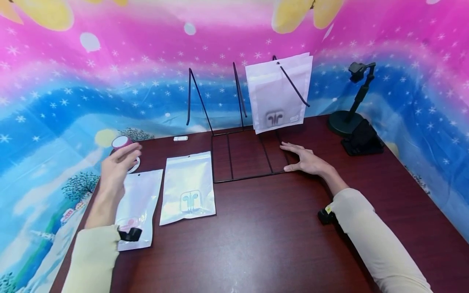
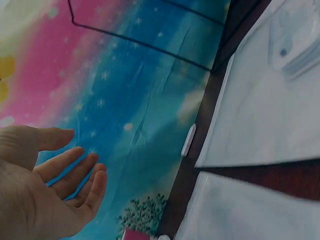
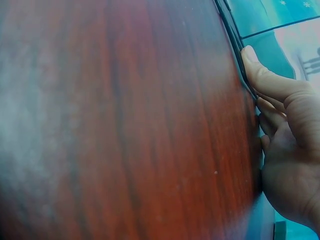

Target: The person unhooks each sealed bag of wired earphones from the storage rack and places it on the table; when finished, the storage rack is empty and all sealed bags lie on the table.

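My left hand (image 1: 119, 167) is raised over the left side of the table, fingers loosely extended and nothing in them. Beneath it lies a pearly zip pouch (image 1: 141, 191) with a pinkish item inside, partly covered by my wrist. Beside that lies another zip pouch (image 1: 188, 175) with boxed wired earphones. My right hand (image 1: 305, 160) touches the right front corner of a black wire display rack (image 1: 242, 178), thumb and fingers spread along the wires; the right wrist view shows the thumb (image 3: 267, 77) against the wire. Pouches with earphones (image 1: 278, 93) hang from the rack's right hook.
Behind my left hand are a pink-and-white round item (image 1: 121, 142) and a white cable (image 1: 134, 166). A small white stick (image 1: 180, 138) lies near the back edge. At the back right stands a black camera stand (image 1: 344, 122) with a black holder (image 1: 362, 138). A printed curtain surrounds the table.
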Demonstrator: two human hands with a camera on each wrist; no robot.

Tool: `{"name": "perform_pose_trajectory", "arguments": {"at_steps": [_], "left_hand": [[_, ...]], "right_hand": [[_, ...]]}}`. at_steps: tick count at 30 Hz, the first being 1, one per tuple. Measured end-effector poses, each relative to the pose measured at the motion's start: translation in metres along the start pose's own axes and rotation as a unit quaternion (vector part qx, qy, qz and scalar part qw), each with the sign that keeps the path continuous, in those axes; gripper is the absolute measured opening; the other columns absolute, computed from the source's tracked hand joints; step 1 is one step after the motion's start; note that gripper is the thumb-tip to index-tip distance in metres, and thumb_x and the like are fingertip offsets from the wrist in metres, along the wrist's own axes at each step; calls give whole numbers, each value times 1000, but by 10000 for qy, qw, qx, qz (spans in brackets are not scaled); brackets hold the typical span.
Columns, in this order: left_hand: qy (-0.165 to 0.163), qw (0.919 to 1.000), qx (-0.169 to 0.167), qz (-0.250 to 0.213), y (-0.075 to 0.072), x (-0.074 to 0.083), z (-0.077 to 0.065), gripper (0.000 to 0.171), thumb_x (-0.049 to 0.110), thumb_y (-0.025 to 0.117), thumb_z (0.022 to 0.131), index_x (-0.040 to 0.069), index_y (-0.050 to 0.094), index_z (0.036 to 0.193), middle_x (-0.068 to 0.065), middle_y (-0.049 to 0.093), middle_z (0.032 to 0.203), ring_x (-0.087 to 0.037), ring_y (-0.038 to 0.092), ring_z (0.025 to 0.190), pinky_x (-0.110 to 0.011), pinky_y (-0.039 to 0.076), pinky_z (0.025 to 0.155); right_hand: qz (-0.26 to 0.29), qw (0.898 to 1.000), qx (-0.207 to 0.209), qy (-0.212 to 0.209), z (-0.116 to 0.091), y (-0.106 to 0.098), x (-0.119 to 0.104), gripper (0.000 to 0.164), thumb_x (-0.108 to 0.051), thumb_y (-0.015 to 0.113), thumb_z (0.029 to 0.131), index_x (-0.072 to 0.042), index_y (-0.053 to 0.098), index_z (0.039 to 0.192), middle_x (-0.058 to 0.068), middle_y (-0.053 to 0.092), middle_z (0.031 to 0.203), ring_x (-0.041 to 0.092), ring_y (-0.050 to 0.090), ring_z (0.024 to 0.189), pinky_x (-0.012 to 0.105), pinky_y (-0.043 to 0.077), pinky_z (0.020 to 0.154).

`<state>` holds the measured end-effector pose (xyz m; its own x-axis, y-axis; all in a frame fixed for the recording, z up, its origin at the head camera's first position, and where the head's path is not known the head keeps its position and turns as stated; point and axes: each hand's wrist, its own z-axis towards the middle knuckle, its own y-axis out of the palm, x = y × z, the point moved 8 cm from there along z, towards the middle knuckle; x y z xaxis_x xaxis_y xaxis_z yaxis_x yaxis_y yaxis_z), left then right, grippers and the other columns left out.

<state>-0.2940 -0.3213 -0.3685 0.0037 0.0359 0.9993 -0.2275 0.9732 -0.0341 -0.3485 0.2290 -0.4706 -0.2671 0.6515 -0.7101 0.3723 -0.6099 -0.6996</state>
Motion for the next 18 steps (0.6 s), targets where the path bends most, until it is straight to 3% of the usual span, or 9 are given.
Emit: {"name": "perform_pose_trajectory", "arguments": {"at_steps": [3, 8, 13, 18], "left_hand": [[174, 9982, -351, 464, 35, -2, 1, 49, 18, 72, 100, 3, 59, 145, 10, 74, 120, -3, 68, 105, -15, 52, 88], [31, 9888, -751, 1288, 83, -15, 2, 52, 28, 68, 103, 10, 57, 150, -5, 66, 141, -2, 63, 111, -23, 50, 98], [-107, 9849, -1082, 1348, 119, -30, 3, 49, 28, 67, 104, 12, 58, 149, -12, 61, 146, -9, 63, 117, -36, 49, 105], [-199, 9809, -1418, 1313, 149, -45, 6, 47, 22, 67, 104, 9, 58, 148, -13, 62, 145, -20, 61, 126, -38, 50, 104]], "right_hand": [[7, 10000, 13, -15, 0, 0, 0, 84, -28, 79, 94, -9, 34, 163, 14, 16, 173, 41, 8, 158, 71, 0, 119], [26, 10000, -13, -35, 0, 1, -1, 84, -28, 79, 95, -9, 34, 163, 14, 17, 173, 40, 8, 158, 72, -1, 119], [24, 10000, -30, -34, 1, 1, -2, 83, -27, 78, 95, -10, 34, 163, 12, 17, 173, 39, 8, 159, 72, -2, 120], [-5, 10000, -15, -21, 0, -1, 0, 83, -27, 78, 95, -10, 34, 163, 13, 17, 173, 39, 8, 159, 71, -1, 120]]}}
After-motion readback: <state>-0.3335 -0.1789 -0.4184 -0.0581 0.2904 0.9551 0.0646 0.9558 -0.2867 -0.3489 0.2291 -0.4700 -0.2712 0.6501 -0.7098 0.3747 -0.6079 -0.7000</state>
